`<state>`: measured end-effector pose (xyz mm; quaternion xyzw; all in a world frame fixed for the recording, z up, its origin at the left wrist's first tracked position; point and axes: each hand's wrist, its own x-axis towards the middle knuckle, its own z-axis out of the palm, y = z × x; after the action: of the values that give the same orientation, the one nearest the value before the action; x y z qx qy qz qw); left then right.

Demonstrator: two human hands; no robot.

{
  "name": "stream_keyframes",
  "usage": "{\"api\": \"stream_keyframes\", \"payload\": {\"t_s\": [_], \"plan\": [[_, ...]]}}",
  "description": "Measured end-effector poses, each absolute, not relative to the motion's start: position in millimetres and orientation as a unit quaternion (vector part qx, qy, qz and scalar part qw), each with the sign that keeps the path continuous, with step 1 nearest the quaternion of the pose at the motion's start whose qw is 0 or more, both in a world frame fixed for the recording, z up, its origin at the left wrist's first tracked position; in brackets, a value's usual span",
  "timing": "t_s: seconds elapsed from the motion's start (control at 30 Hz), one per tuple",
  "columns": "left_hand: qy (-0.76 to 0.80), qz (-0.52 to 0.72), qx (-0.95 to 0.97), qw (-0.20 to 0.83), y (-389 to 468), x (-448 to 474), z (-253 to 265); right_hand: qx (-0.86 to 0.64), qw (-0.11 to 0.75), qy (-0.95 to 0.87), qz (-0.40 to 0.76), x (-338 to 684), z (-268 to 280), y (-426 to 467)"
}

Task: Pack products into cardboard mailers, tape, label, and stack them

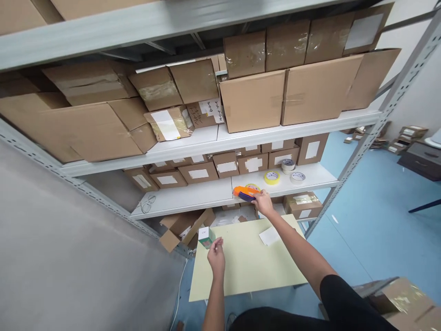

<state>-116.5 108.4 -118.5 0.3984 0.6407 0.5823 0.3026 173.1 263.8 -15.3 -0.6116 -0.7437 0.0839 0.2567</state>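
My right hand (263, 203) is closed around an orange and dark-blue tape dispenser (245, 192), held at the front edge of the middle shelf. Just behind it, partly covered, lies a yellow tape roll (254, 186). Lower down, over the pale yellow table (241, 271), my left hand (216, 258) has its fingers curled together, with nothing visible in them. Beside those fingers a small green and white box (206, 236) stands at the table's far left corner. White paper (269, 236) lies on the table's right half, next to my right forearm.
Another yellow tape roll (272, 177) and white tape rolls (296, 177) sit on the shelf (193, 195), before a row of labelled cartons (199, 172). Wire-rim glasses (148, 203) lie at its left end. An open carton (182, 225) stands left of the table; larger cartons (255, 101) fill the shelf above.
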Motion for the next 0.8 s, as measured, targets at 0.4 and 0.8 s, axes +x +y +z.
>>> {"api": "stream_keyframes", "payload": {"t_s": [0.4,0.8], "plan": [[0.635,0.649,0.378,0.18,126,-113,-80,-0.586,0.254,-0.757,0.141,180,-83,100],[0.656,0.565,0.414,0.282,67,-73,-115,-0.701,0.095,-0.68,0.194,241,-207,19]]}}
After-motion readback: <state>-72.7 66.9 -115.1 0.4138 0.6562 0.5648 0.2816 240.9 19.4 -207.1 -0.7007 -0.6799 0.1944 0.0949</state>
